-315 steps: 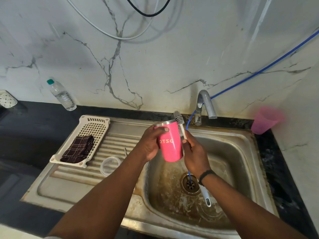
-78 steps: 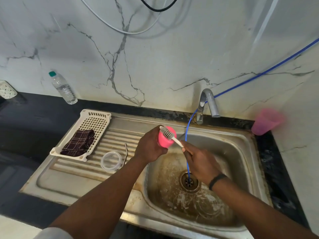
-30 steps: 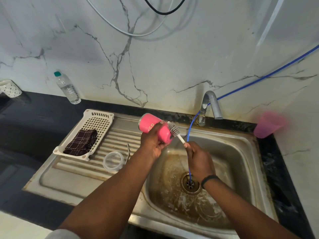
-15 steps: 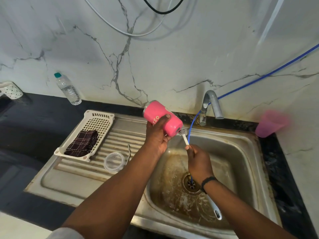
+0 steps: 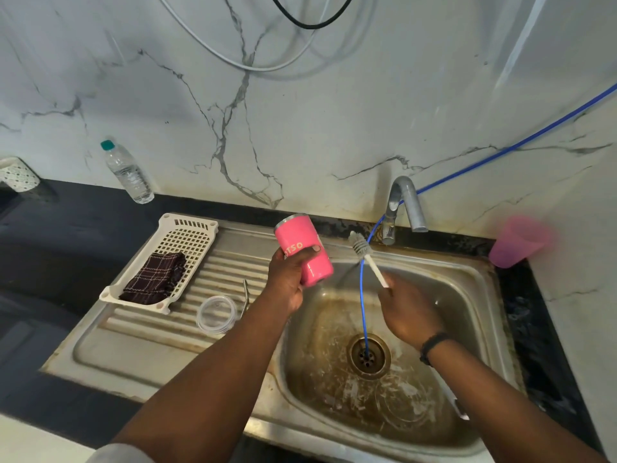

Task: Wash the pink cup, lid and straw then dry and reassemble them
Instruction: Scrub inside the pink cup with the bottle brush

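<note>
A steel sink (image 5: pixel 480 285) fills the middle, its drain (image 5: pixel 369 355) at five o'clock with a blue tube (image 5: pixel 362 295) running down into it. The tap (image 5: pixel 405 205) stands at one o'clock. At nine o'clock a white basket (image 5: pixel 187 238) on the drainboard holds a dark checked cloth (image 5: pixel 153 279). A water bottle (image 5: pixel 128 173) stands at ten o'clock, a blurred pink tumbler (image 5: pixel 517 242) at three.
</note>
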